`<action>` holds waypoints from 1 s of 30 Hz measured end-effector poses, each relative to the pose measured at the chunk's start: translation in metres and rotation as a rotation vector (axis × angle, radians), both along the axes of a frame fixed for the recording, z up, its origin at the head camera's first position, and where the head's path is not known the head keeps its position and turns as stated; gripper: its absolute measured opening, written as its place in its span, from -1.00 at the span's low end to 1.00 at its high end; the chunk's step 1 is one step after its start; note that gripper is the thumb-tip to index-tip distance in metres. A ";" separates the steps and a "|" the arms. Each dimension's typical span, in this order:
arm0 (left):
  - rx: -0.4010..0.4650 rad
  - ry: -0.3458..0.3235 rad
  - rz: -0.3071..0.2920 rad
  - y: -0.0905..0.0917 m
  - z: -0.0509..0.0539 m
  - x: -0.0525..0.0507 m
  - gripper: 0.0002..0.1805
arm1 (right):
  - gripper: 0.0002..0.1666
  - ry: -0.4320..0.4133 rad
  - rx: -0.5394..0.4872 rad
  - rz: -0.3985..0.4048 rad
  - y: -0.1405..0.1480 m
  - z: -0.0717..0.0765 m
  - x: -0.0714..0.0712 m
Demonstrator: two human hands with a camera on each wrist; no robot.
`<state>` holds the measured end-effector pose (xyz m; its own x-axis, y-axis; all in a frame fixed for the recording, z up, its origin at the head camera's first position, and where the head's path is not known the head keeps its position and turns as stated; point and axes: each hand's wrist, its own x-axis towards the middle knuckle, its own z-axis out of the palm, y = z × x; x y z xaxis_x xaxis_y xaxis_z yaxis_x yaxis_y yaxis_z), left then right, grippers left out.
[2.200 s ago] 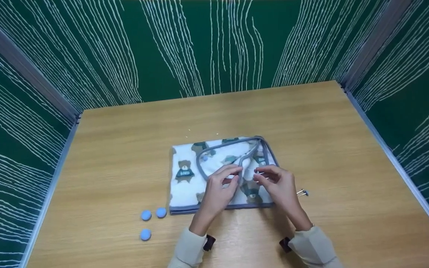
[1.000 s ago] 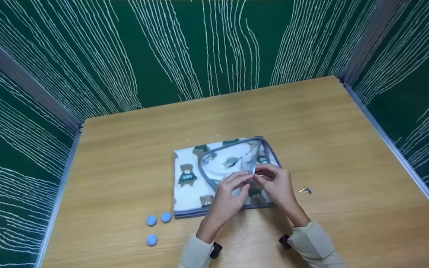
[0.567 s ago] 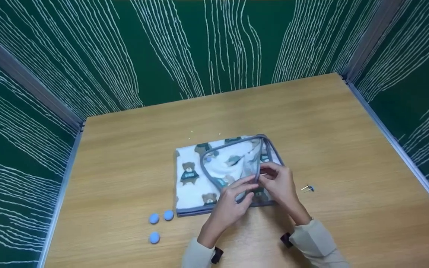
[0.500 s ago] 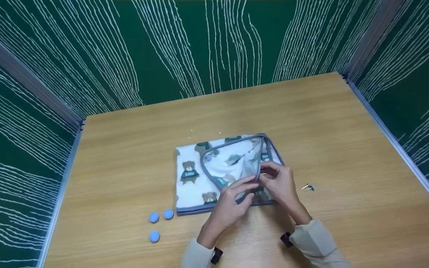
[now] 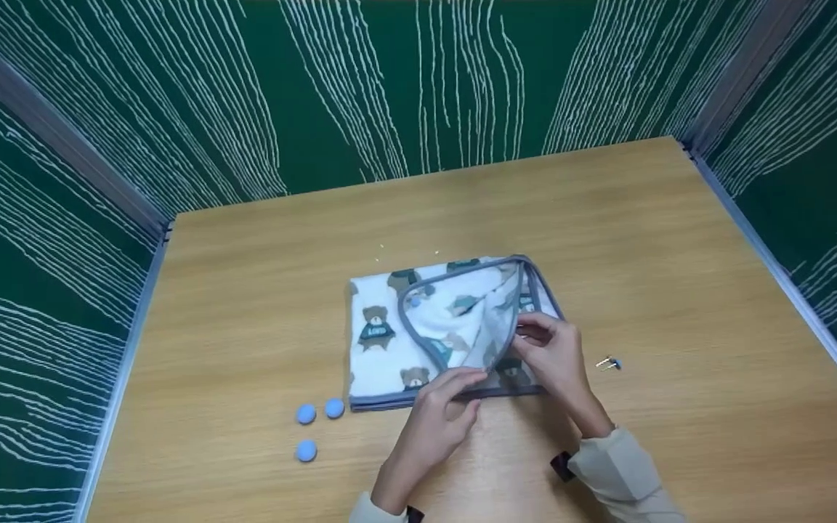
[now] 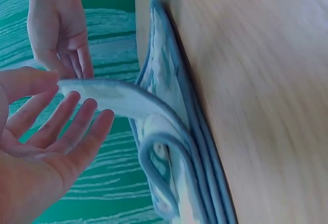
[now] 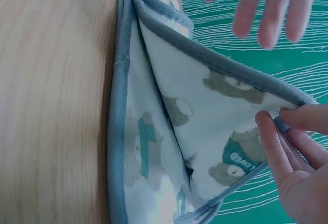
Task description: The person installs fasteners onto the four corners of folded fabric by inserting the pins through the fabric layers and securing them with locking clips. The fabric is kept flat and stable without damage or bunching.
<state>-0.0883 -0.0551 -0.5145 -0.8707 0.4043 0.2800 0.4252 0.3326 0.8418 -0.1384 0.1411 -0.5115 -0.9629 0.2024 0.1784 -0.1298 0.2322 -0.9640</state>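
- A person wears a pale beige long-sleeved top, its plain left sleeve (image 5: 377, 510) partly visible at the head view's lower edge.
- The matching right sleeve (image 5: 618, 465), seen farther up the arm, shows soft creases and ends near the wrist.
- 2 small black devices (image 5: 562, 466), 1 per wrist (blocky, finer detail too small to tell), sit beside the cuffs.
- Both hands (image 5: 554, 357) are bare, with slender fingers.

The right hand (image 7: 298, 175) pinches the bear-print cloth (image 7: 202, 126).
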 end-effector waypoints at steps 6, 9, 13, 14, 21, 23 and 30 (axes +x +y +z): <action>-0.013 -0.090 0.107 -0.027 -0.003 0.009 -0.57 | -0.79 -0.038 -0.027 -0.006 0.000 -0.001 0.000; -0.006 -0.108 0.169 -0.042 -0.004 0.010 -0.54 | -0.79 -0.047 -0.008 -0.015 0.000 -0.002 -0.001; 0.003 -0.100 0.239 -0.058 -0.007 0.012 -0.53 | -0.79 -0.048 0.009 -0.014 0.000 -0.003 -0.001; 0.005 -0.098 0.255 -0.062 -0.008 0.012 -0.53 | -0.79 -0.048 0.011 -0.013 0.000 -0.003 -0.001; -0.020 -0.069 0.395 -0.085 -0.014 0.019 -0.57 | -0.77 -0.066 0.012 0.001 -0.001 -0.001 0.000; -0.026 -0.074 0.425 -0.090 -0.015 0.021 -0.58 | -0.77 -0.068 -0.001 0.005 -0.001 -0.001 0.000; -0.018 -0.088 0.513 -0.103 -0.022 0.024 -0.57 | -0.78 -0.087 -0.011 0.023 0.001 -0.003 0.001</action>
<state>-0.0648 -0.1576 -0.5361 -0.9780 -0.0763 0.1940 0.1318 0.4946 0.8590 -0.1374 0.1419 -0.5140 -0.9790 0.1820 0.0918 -0.0505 0.2196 -0.9743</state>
